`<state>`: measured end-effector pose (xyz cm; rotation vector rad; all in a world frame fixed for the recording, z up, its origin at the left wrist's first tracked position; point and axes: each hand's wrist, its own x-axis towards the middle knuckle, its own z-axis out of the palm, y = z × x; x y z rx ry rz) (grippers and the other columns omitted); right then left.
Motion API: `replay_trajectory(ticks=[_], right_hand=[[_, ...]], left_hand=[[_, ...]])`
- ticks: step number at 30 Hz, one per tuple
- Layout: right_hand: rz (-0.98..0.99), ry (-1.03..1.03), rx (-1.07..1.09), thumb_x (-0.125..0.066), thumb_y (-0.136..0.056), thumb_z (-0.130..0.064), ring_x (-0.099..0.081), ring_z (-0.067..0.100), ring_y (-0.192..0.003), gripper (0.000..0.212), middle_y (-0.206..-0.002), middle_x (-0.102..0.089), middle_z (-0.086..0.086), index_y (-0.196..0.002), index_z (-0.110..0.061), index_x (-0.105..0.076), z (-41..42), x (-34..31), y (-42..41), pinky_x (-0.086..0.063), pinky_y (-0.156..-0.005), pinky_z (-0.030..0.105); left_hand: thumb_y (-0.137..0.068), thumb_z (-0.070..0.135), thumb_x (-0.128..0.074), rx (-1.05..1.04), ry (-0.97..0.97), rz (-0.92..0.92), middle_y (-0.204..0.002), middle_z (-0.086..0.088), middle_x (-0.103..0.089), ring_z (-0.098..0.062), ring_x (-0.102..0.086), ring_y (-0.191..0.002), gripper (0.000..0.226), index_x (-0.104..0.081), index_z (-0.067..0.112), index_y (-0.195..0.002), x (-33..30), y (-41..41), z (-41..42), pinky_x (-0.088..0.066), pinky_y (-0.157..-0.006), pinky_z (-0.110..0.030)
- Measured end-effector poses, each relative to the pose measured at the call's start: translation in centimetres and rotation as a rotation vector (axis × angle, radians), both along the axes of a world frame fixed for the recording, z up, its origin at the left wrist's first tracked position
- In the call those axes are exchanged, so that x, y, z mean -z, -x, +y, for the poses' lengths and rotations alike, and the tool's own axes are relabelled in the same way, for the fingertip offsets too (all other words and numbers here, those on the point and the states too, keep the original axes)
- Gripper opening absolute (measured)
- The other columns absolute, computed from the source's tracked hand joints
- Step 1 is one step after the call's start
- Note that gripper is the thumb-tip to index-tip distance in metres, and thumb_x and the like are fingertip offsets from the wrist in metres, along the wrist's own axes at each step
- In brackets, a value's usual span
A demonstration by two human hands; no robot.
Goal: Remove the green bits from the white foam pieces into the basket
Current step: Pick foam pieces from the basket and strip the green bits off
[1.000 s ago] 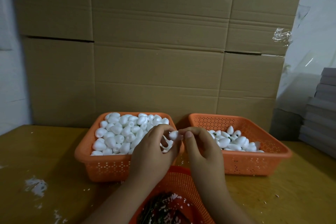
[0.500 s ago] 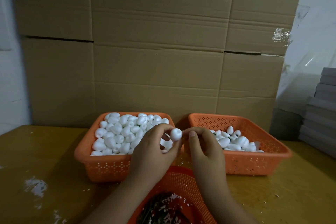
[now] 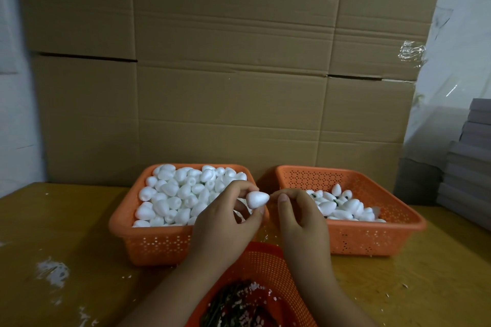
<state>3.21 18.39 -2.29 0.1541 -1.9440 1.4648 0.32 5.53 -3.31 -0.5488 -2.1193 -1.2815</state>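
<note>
Just above centre, at twelve o'clock from the round red mesh basket (image 3: 268, 260), the left hand (image 3: 223, 223) pinches a white egg-shaped foam piece (image 3: 257, 198) between curled fingertips. The right hand (image 3: 303, 220), at three o'clock, pinches at its pointed tip; whatever it grips is too small to see. Both forearms leave the bottom edge. No writing is readable.

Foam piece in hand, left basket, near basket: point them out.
Foam piece (image 3: 257, 199), head view, its white middle.
Left basket (image 3: 159, 243), head view, its front wall.
Near basket (image 3: 265, 264), head view, its mesh wall.
</note>
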Motion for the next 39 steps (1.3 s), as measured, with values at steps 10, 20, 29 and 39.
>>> replay_trajectory(ticks=[10, 20, 29, 39], right_hand=[[0.094, 0.022, -0.074, -0.053, -0.096, -0.017, -0.063, 0.006, -0.073, 0.025, -0.082, -0.069, -0.013, -0.082, -0.033, -0.066, -0.4, -0.5, -0.7, -0.048, -0.059, 0.018], [0.034, 0.106, -0.121, -0.061, -0.093, -0.020, -0.062, -0.002, -0.070, 0.021, -0.074, -0.069, -0.018, -0.091, -0.036, -0.074, 0.1, -0.7, -0.7, -0.044, -0.059, 0.011], [-0.042, 0.118, -0.190, -0.048, -0.099, -0.007, -0.062, 0.004, -0.070, 0.031, -0.081, -0.069, -0.010, -0.108, -0.027, -0.069, -0.1, -0.4, -0.4, -0.050, -0.064, 0.017], [-0.019, 0.258, -0.252, -0.057, -0.095, -0.006, -0.072, 0.019, -0.076, 0.011, -0.082, -0.075, 0.005, -0.100, -0.012, -0.064, -0.1, -0.6, -0.4, -0.057, -0.067, 0.025]], left_hand=[[-0.086, 0.056, -0.057, -0.100, 0.070, 0.077, -0.100, 0.024, -0.056, 0.006, -0.055, -0.091, 0.022, -0.065, 0.042, -0.100, 0.0, 0.2, 0.0, -0.050, -0.066, -0.018], [-0.089, 0.036, -0.066, 0.032, -0.147, -0.100, -0.103, 0.028, -0.064, 0.003, -0.062, -0.093, 0.019, -0.061, 0.050, -0.101, -0.3, 0.4, -0.3, -0.053, -0.077, -0.026], [-0.093, 0.033, -0.062, 0.148, -0.234, -0.161, -0.113, 0.016, -0.067, -0.010, -0.066, -0.098, 0.019, -0.065, 0.051, -0.099, -1.1, 0.4, -0.4, -0.054, -0.090, -0.044], [-0.083, 0.041, -0.056, 0.217, -0.271, -0.163, -0.098, 0.016, -0.070, -0.007, -0.067, -0.084, 0.019, -0.067, 0.047, -0.097, -1.3, 0.3, -0.5, -0.055, -0.083, -0.037]])
